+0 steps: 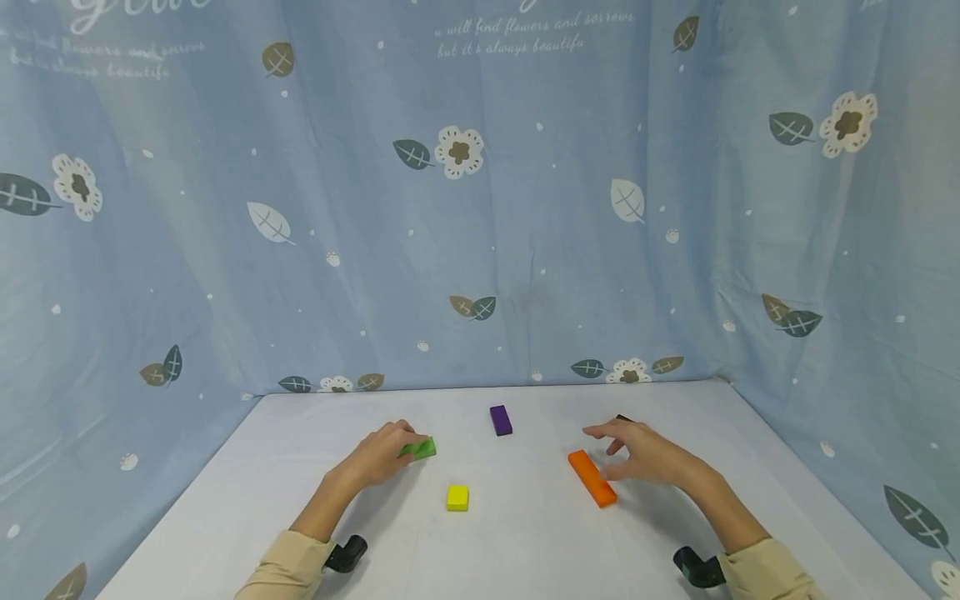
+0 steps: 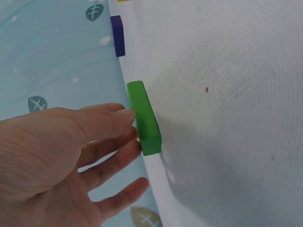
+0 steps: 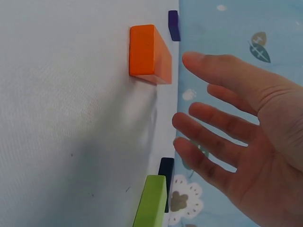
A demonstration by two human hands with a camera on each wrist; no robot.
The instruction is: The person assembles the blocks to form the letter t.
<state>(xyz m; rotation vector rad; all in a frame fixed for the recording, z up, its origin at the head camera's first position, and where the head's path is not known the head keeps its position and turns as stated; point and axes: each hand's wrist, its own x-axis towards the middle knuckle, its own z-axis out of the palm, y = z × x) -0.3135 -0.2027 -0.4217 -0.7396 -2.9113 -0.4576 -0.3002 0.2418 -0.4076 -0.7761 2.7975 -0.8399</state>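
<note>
My left hand (image 1: pixel 381 454) pinches one end of a green block (image 1: pixel 422 448) at the left of the white table. In the left wrist view, the thumb and fingertips meet the near part of this green block (image 2: pixel 144 116), while the little finger stands away from it. Over on the right, my right hand (image 1: pixel 647 452) hovers beside a long orange block (image 1: pixel 592 478). The right wrist view shows its fingers spread, with a gap between the thumb and the orange block (image 3: pixel 143 52). Nothing is held in that hand.
A yellow block (image 1: pixel 457 498) lies between the hands, nearer me. Farther back lies a purple block (image 1: pixel 501 421). A dark block (image 1: pixel 624 417) is mostly covered by my right hand; beside it is a light green block (image 3: pixel 150 201). Patterned blue cloth (image 1: pixel 525 233) hangs behind the table.
</note>
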